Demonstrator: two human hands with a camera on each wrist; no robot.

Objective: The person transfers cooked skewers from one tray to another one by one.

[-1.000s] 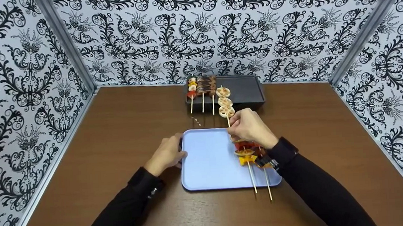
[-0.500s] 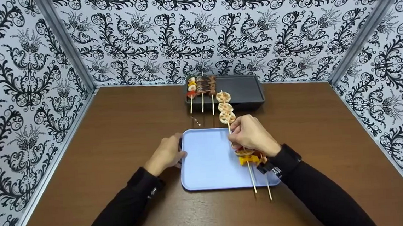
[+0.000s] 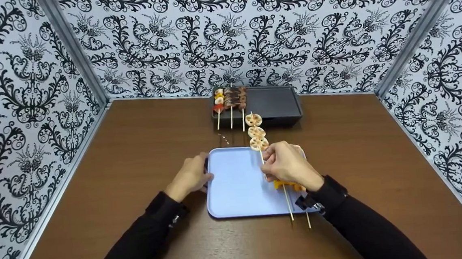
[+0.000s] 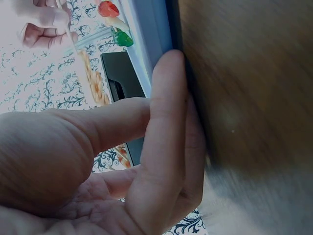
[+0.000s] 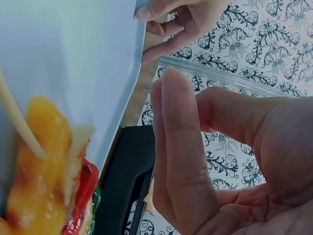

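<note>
Pinching lotus-root skewer point(image 3: 256, 132) in right hand point(image 3: 287, 164) above blue tray point(image 3: 235, 186), bracing left edge with left hand point(image 3: 189, 177); probably lowering next.

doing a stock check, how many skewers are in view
6: three on the black grill pan, one lotus root skewer in the right hand, two on the blue tray under that hand; more may hide.

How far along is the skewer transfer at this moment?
Done: two vegetable skewers lie on the blue tray. In hand: the right hand pinches the lotus-root skewer, held between grill and tray, while the left hand rests on the tray's edge. Left: three skewers on the black grill.
</note>
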